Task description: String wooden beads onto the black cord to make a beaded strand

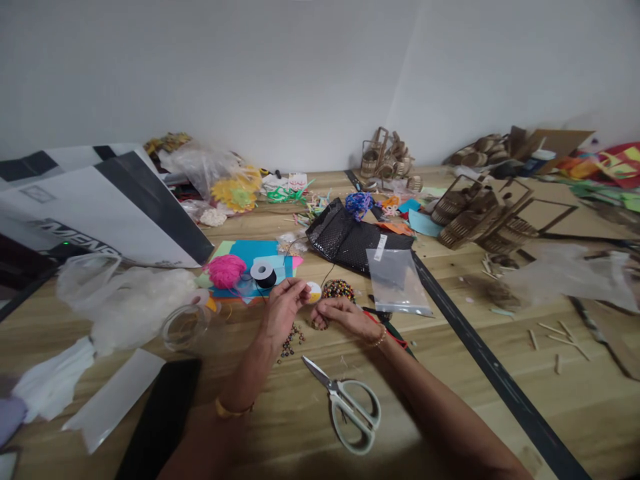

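Note:
My left hand (289,301) is closed in a pinch, close to a small round white-and-yellow disc (314,291). My right hand (345,315) is just right of it, thumb and fingers pressed together; what either pinch holds is too small to make out. A thin dark thread (329,272) curves above the hands. Behind my right hand is a heap of multicoloured beads (339,289). Loose brown beads (293,341) are scattered under my left wrist. Scissors (345,403) with pale handles lie between my forearms, blades toward the beads.
A spool of black cord (263,273) and a pink yarn ball (227,271) sit on coloured sheets (260,250). Farther right are a black bubble mailer (345,240), a clear zip bag (400,283) and small woven baskets (480,217). A large white box (100,200) stands left.

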{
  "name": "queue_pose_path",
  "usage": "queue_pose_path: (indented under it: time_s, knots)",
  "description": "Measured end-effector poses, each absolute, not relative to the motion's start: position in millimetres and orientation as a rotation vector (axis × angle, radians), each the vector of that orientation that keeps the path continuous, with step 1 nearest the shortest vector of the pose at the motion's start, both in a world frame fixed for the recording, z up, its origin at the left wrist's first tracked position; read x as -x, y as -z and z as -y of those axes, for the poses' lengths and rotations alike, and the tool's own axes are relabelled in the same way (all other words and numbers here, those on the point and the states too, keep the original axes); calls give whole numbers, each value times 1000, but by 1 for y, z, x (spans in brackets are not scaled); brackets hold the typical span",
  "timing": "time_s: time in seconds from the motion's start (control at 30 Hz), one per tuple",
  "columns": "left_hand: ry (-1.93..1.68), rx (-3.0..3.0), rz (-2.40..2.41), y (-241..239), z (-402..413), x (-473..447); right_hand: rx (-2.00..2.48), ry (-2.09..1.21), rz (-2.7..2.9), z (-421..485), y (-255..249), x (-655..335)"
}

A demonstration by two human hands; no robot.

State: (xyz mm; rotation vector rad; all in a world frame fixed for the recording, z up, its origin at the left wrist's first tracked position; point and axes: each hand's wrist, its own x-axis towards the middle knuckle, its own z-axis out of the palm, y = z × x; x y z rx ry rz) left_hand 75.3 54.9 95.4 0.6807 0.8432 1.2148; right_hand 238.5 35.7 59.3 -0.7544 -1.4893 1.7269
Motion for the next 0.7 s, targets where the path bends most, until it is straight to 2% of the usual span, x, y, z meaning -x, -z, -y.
queue_pose_path:
  time_s: [0.5, 0.7]
  knots:
    - [-1261, -515, -1059, -75, -14, -79, 1055, -1382, 1659, -31, -70, -238]
    - [-1145, -529, -1001, -69, 18, -88, 1068, -1004, 2031, -16, -88, -233]
